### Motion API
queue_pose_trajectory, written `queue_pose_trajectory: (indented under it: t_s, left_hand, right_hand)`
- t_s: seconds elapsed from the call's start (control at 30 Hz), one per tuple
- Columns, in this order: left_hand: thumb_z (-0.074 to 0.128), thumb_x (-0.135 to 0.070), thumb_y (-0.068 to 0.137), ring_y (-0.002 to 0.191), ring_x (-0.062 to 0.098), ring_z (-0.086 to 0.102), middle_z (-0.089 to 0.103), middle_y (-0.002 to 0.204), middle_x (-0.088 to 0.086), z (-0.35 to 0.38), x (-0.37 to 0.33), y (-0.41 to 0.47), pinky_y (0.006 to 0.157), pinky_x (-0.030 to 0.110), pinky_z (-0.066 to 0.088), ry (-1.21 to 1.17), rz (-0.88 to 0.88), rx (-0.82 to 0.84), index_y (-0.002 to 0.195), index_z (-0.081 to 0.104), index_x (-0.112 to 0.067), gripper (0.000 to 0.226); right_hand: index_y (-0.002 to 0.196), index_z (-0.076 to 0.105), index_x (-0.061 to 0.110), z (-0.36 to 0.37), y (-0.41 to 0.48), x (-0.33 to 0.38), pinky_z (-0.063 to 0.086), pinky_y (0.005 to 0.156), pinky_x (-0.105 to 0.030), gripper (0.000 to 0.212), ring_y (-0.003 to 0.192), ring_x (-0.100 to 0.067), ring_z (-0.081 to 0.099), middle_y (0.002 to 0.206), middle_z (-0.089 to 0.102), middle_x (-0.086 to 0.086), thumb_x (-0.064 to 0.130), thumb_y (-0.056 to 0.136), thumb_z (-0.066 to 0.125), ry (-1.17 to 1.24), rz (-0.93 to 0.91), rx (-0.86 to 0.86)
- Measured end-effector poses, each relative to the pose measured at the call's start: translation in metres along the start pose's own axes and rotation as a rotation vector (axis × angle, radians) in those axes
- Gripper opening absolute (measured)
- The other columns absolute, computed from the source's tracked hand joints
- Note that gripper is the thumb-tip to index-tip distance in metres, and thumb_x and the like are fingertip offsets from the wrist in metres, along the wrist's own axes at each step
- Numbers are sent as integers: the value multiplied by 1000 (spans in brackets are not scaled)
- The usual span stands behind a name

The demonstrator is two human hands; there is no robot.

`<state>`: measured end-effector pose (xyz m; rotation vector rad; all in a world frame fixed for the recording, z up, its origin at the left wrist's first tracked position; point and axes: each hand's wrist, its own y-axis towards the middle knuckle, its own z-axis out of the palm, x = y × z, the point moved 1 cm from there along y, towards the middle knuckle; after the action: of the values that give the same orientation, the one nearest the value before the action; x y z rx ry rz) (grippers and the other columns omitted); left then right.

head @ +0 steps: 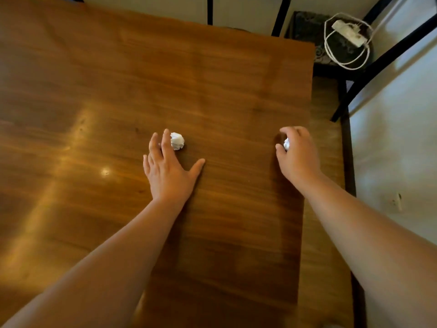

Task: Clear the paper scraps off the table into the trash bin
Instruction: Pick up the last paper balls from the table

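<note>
L wad (177, 141) roundish; R hand (298, 157) grips R wad (286, 144).

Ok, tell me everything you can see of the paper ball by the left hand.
The paper ball is a small white wad, tightly crumpled into creased facets. It lies on the wooden table, mid-surface, not gripped. The left hand, fingers spread, is beside it; one fingertip overlaps its left edge, seemingly touching.

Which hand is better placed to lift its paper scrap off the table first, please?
The right hand: its fingers curl round one paper ball, while the left hand lies open beside the other ball.
</note>
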<state>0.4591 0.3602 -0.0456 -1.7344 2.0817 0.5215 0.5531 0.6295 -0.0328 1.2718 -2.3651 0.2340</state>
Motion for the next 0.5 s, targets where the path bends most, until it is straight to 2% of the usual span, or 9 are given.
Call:
queue_pose_trajectory:
  t_s: [0.13,0.2,0.27,0.37,0.43,0.5]
  left_hand:
    - [55,-59,83,139,33,30,25,154,8,3,2,28,110,52,27,52,89,-38,147,13,-35,80]
    - [50,-51,89,129,32,40,40,143,9,3,1,36,102,52,36,120,188,-45,143,27,-32,61]
    - [44,-44,93,117,31,47,53,129,9,4,1,36,94,50,42,183,265,-35,132,43,-28,42]
    - [41,-36,95,97,26,50,57,109,8,-1,4,27,82,43,47,189,326,-33,109,53,-21,24]
    - [43,-34,94,87,21,52,58,95,4,-5,6,17,76,38,46,166,348,-18,97,52,-20,16]
    - [43,-37,93,79,15,54,58,85,-4,-12,9,3,73,34,45,162,369,31,90,50,-24,15]
  right_hand:
    - [125,57,13,3,-17,2,41,100,-28,30,121,-21,50,131,52,-5,15,95,53,28,-90,-27]
    - [126,57,13,0,-28,4,40,101,-24,31,121,-17,49,130,53,-4,14,95,52,61,-108,-22]
    - [127,56,16,-3,-40,7,36,96,-13,32,118,-9,48,130,52,0,15,95,54,135,-83,-18]
    - [125,55,28,-11,-58,15,36,75,-2,30,105,5,48,123,51,14,25,94,57,303,93,-27]
    - [116,56,38,-15,-72,21,42,64,-4,24,93,7,57,113,56,20,34,93,59,459,257,5]
    - [105,61,38,-18,-84,29,52,63,-13,16,90,0,65,107,64,14,35,90,63,739,472,37]
